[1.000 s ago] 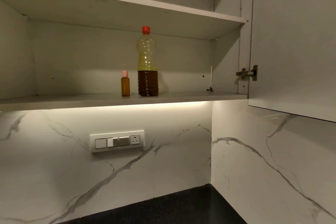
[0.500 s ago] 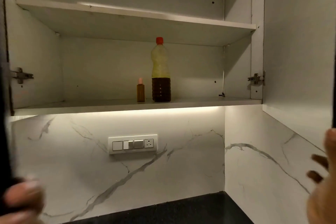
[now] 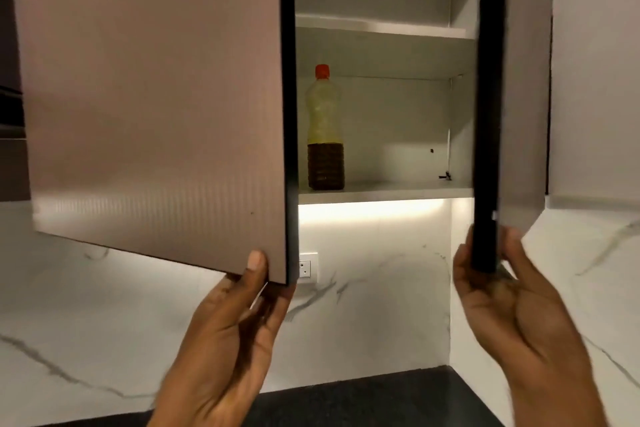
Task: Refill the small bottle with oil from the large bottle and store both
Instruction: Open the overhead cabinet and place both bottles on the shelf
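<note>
Both doors have swung most of the way in since half a second ago, when they stood wide and my hands were only blurs at the frame's lower corners; the small bottle, seen then just left of the large bottle, is now hidden behind the left door.

Nearest me, my left hand [image 3: 235, 329] pinches the bottom corner of the left door [image 3: 156, 107], thumb on its face and fingers behind its dark edge. My right hand [image 3: 512, 308] grips the lower end of the right door [image 3: 519, 80], thumb and fingers either side of its black edge.

Through the gap between the doors, the large bottle [image 3: 325, 135] stands upright on the lower shelf [image 3: 391, 191], close behind the left door's edge. I judge it thin, squeezable plastic, bottom-heavy with dark oil filling only its lower part, possibly greasy; I would take it round the narrowed waist above the oil line. An upper shelf [image 3: 381, 26] sits above the bottle.

Below the bottle's shelf, a lit strip glows over the marble backsplash [image 3: 374, 315], with a socket [image 3: 308, 268] beside the left door's corner and a dark countertop [image 3: 363, 395] lower down.
</note>
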Demonstrator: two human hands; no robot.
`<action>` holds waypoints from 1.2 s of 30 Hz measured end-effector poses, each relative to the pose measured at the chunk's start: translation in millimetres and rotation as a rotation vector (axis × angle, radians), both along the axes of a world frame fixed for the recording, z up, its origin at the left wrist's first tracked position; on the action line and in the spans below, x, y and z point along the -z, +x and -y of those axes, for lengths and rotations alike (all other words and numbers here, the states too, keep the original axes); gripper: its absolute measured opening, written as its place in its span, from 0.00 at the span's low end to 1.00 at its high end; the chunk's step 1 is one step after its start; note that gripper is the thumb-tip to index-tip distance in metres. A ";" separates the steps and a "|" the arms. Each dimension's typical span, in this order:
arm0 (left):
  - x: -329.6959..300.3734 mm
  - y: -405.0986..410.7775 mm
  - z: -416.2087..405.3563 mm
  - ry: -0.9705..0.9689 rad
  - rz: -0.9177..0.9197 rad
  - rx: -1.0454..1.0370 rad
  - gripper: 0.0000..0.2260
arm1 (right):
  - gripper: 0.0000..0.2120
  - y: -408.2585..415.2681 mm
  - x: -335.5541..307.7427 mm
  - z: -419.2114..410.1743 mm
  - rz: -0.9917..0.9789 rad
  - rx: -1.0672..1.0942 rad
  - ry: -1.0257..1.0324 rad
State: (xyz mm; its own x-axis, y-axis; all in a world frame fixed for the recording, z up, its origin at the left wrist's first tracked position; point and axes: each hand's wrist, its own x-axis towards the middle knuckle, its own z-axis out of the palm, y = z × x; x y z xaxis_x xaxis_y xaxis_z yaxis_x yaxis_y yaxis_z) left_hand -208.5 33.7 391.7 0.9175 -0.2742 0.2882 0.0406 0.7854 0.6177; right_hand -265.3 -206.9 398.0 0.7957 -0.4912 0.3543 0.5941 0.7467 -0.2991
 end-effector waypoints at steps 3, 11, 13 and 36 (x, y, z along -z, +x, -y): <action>-6.4 13.0 18.8 0.044 -0.035 -0.015 0.20 | 0.15 34.6 0.8 -5.4 -0.048 -0.059 -0.134; -13.4 68.6 75.8 0.058 -0.060 -0.182 0.16 | 0.17 103.8 -6.4 -17.3 -0.180 -0.061 -0.203; -15.5 80.8 85.0 0.056 -0.061 -0.210 0.16 | 0.13 115.6 -8.0 -20.2 -0.188 -0.031 -0.216; -21.8 184.5 127.8 0.130 -0.090 -0.437 0.07 | 0.08 213.5 -17.4 -24.9 -0.375 0.259 -0.273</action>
State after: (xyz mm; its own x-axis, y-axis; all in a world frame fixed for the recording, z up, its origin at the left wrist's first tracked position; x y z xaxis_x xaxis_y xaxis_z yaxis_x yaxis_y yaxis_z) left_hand -24.0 -94.1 413.4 0.9748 0.1152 0.1910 -0.2190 0.6570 0.7213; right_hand -51.8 -182.1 415.5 0.7571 -0.6182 0.2111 0.5635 0.4546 -0.6898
